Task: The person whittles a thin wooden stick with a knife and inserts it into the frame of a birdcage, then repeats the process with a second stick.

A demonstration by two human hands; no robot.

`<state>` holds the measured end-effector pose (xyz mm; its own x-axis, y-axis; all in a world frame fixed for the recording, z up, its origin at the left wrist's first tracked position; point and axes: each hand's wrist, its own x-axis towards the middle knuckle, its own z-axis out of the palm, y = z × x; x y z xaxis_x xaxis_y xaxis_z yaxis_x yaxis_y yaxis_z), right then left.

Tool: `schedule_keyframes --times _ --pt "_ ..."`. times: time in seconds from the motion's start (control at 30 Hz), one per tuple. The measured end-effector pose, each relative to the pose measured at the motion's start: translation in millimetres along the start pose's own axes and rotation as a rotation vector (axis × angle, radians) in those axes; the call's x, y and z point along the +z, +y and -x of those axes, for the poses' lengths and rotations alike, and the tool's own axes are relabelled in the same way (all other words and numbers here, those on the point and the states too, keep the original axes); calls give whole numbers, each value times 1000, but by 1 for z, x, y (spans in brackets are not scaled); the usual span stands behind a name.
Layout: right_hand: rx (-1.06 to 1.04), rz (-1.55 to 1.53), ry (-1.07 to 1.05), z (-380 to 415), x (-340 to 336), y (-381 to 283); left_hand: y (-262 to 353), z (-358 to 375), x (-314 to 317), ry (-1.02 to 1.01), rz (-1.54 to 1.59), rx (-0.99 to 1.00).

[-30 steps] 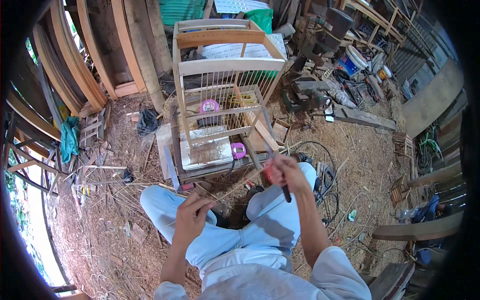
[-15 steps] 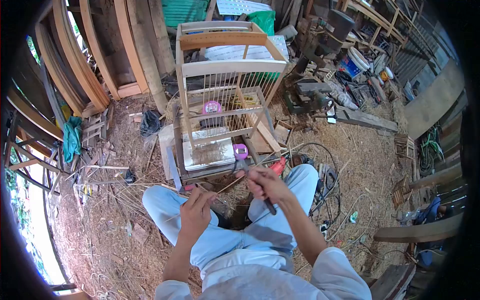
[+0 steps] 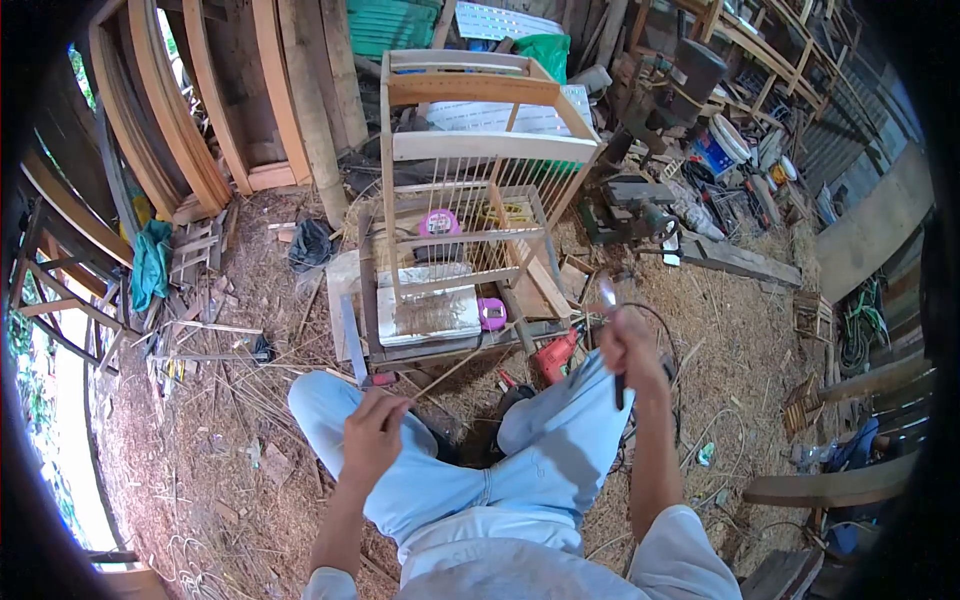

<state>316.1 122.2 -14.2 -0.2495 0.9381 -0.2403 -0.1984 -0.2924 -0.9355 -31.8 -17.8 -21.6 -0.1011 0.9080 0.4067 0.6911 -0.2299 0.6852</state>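
My left hand [image 3: 374,432] is closed, pinching a thin wooden stick [image 3: 462,362] that slants up and right in front of the cage. My right hand [image 3: 634,350] is wrapped round a knife [image 3: 619,388], its dark handle pointing down and its shiny upper end raised, somewhat blurred. The two hands are well apart, over my knees. Ahead stands a wooden cage frame [image 3: 490,147] with thin upright bars, on a low wooden stand. At its base are a white, dirt-smeared board [image 3: 430,313] and a pink tape measure [image 3: 491,314].
A red power drill [image 3: 556,356] lies by my right knee, its cable on the floor. A handsaw [image 3: 352,340] leans left of the stand. Another pink tape measure [image 3: 438,223] is behind the bars. A bench vise [image 3: 630,210] stands to the right. Shavings and sticks cover the ground.
My right hand has moved right and up with the knife, away from the stick. My left hand has shifted slightly left and down, still holding the stick. The view has turned a little.
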Motion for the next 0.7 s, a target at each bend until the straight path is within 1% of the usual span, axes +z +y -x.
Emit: schedule_keyframes --times 0.03,0.07,0.1,0.13,0.17,0.2,0.27,0.3,0.33,0.37,0.4,0.47,0.5,0.53,0.57,0.6,0.63,0.67,0.7 --pt "-3 74 -191 2 10 12 -4 -3 14 5 59 62" --pt "55 86 -328 4 29 21 3 -9 20 7 66 74" --pt "146 75 -375 6 40 44 13 -13 24 -41 85 53" --pt "80 76 -608 11 69 32 20 -15 28 -93 105 30" --pt "131 -80 -727 13 86 35 20 -17 31 -172 141 37" --pt "124 -80 -715 9 91 36 17 -19 34 -179 146 47" --pt "212 -150 -781 6 95 43 8 -11 34 -281 144 76" --pt "166 -139 -702 0 84 47 8 -12 28 -290 142 71" --pt "174 -147 -703 -3 75 42 10 -14 20 -312 214 47" --pt "139 -93 -652 -7 65 36 9 -14 13 -329 286 24" --pt "104 -38 -601 -9 55 30 5 -11 10 -328 284 17" --pt "50 91 -561 -10 39 19 -5 -6 4 -404 270 -40" --pt "33 67 -425 -12 24 17 -11 -4 -2 -397 267 -42" --pt "15 42 -287 -13 7 14 -17 -1 -9 -391 285 -95" --pt "-30 31 -193 -14 -8 8 -20 0 -13 -387 302 -148" --pt "-74 20 -103 -15 -17 0 -21 1 -14 -380 298 -150" --pt "-109 -13 -261 -13 -21 -2 -21 2 -13 -315 290 -195" --pt "-108 -11 -267 -10 -17 4 -20 3 -10 -253 285 -239" --pt "-65 31 -336 0 6 5 -16 0 -3 -251 287 -238"
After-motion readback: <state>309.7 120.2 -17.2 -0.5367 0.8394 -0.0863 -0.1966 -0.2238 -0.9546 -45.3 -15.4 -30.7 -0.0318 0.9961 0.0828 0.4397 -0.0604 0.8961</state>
